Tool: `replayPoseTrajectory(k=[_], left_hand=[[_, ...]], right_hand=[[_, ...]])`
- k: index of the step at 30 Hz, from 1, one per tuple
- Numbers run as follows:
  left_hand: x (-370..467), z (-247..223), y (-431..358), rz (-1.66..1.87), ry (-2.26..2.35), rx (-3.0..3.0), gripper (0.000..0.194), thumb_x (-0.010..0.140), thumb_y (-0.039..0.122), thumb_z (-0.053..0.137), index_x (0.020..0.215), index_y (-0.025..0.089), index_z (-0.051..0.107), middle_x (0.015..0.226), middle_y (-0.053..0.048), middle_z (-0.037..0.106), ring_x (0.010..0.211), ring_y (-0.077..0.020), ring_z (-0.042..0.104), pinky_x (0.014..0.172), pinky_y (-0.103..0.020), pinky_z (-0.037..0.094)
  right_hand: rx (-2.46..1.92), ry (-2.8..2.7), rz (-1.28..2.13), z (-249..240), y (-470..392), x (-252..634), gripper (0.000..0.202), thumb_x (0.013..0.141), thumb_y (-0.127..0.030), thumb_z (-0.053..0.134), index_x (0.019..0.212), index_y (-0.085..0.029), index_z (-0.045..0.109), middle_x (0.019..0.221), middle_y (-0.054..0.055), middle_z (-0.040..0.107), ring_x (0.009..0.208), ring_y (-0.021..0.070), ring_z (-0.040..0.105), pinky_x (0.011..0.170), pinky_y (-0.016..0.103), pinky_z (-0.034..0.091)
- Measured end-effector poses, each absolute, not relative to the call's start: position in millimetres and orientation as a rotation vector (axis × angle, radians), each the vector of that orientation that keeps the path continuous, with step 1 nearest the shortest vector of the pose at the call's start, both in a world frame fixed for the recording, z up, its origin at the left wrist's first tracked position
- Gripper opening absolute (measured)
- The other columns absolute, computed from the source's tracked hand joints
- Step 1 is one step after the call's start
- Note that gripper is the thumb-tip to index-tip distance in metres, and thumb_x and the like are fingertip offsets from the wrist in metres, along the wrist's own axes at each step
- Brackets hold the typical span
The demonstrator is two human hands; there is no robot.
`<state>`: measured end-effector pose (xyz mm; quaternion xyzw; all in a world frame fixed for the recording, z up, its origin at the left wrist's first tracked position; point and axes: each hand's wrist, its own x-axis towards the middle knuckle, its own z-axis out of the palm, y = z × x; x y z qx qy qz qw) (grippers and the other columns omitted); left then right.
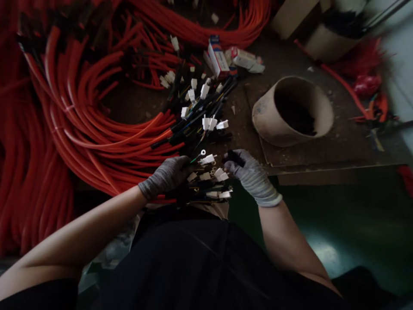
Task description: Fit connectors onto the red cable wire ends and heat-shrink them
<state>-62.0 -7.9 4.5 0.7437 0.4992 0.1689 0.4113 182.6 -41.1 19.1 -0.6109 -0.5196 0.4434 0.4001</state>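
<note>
One gloved left hand pinches green wire; right hand curls nearby, grip unclear. Orange cables, left, look springy, likely best held behind light white connectors.

your matt, ribbed knit gloves, your dull cloth shirt, glossy, smooth plastic tubes before you, smooth plastic plugs, a shiny metal ring, printed card boxes, a matt, scuffed tub, a rough, worn tabletop, a glossy floor

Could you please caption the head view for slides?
Grey-gloved left hand and right hand beside white plastic connectors and curved orange cables.
</note>
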Motion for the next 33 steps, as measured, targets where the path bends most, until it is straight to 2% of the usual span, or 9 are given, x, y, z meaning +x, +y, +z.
replayPoseTrajectory(k=[3, 7, 12, 16, 21, 25, 30, 33], left_hand=[[-63.4, -0.3, -11.0, 0.445, 1.276, 1.888, 0.03, 0.087, 0.042, 0.05, 0.078, 0.015, 0.06, 0.069, -0.001, 0.059, 0.061, -0.0125, 0.049, 0.058, -0.025, 0.037], [-64.9, -1.5, -6.9, 0.497, 1.292, 1.908, 0.031, 0.089, 0.041, 0.05, 0.084, 0.013, 0.062, 0.073, -0.003, 0.062, 0.062, -0.0129, 0.05, 0.058, -0.025, 0.038], [-63.7, 0.7, -5.6, 0.527, 1.29, 1.844, 0.033, 0.088, 0.044, 0.052, 0.086, 0.013, 0.064, 0.074, -0.004, 0.065, 0.06, -0.0134, 0.052, 0.055, -0.025, 0.038], [-63.8, 3.1, -6.8, 0.522, 1.308, 1.845, 0.035, 0.089, 0.045, 0.052, 0.084, 0.012, 0.064, 0.072, -0.003, 0.064, 0.059, -0.0123, 0.052, 0.054, -0.024, 0.037], [-61.6, 0.1, -9.1, 0.46, 1.356, 1.874, 0.034, 0.09, 0.042, 0.054, 0.094, 0.011, 0.068, 0.08, -0.006, 0.067, 0.068, -0.016, 0.057, 0.061, -0.025, 0.041], [-60.4, -3.9, -12.0, 0.486, 1.375, 1.899, 0.035, 0.091, 0.045, 0.056, 0.095, 0.012, 0.068, 0.08, -0.006, 0.067, 0.069, -0.0163, 0.058, 0.065, -0.026, 0.042], [-63.0, -1.2, -14.5, 0.523, 1.373, 1.947, 0.033, 0.09, 0.044, 0.057, 0.086, 0.013, 0.067, 0.075, -0.003, 0.066, 0.063, -0.0129, 0.054, 0.058, -0.024, 0.036], [-64.0, 2.7, -15.1, 0.566, 1.364, 1.895, 0.034, 0.089, 0.045, 0.057, 0.088, 0.013, 0.067, 0.074, -0.002, 0.067, 0.062, -0.0124, 0.055, 0.057, -0.023, 0.036]], right_hand=[[-1.591, -1.407, 1.194, 13.7, -36.3, 178.3, 0.022, 0.076, -0.04, 0.07, 0.083, -0.02, 0.064, 0.079, 0.002, 0.069, 0.069, 0.0157, 0.061, 0.065, 0.029, 0.05], [-1.608, -1.433, 1.22, 13.9, -32.6, 176.2, 0.021, 0.079, -0.041, 0.066, 0.085, -0.021, 0.064, 0.078, 0.002, 0.069, 0.069, 0.0166, 0.061, 0.063, 0.028, 0.049], [-1.613, -1.535, 1.105, 14.4, -28.0, 171.1, 0.017, 0.082, -0.039, 0.063, 0.084, -0.021, 0.064, 0.079, 0.002, 0.071, 0.071, 0.0176, 0.063, 0.068, 0.03, 0.049], [-1.627, -1.557, 1.047, 16.0, -26.9, 168.6, 0.016, 0.083, -0.036, 0.062, 0.086, -0.021, 0.065, 0.079, 0.003, 0.072, 0.069, 0.0175, 0.064, 0.064, 0.029, 0.049], [-1.662, -1.733, 0.855, 25.8, -33.3, 162.7, 0.017, 0.086, -0.033, 0.06, 0.088, -0.019, 0.069, 0.078, 0.005, 0.073, 0.069, 0.0188, 0.065, 0.064, 0.029, 0.047], [-1.729, -1.771, 0.781, 33.5, -38.7, 159.0, 0.018, 0.088, -0.035, 0.061, 0.087, -0.02, 0.072, 0.076, 0.005, 0.074, 0.068, 0.0198, 0.066, 0.066, 0.03, 0.047], [-1.599, -1.798, 0.999, 27.5, -39.1, 150.4, 0.014, 0.082, -0.031, 0.068, 0.092, -0.023, 0.075, 0.092, 0.005, 0.077, 0.084, 0.0232, 0.071, 0.078, 0.034, 0.051], [-1.477, -1.631, 1.184, 20.2, -35.9, 156.5, 0.018, 0.082, -0.035, 0.068, 0.094, -0.023, 0.073, 0.094, 0.004, 0.076, 0.086, 0.0218, 0.07, 0.077, 0.033, 0.053]])
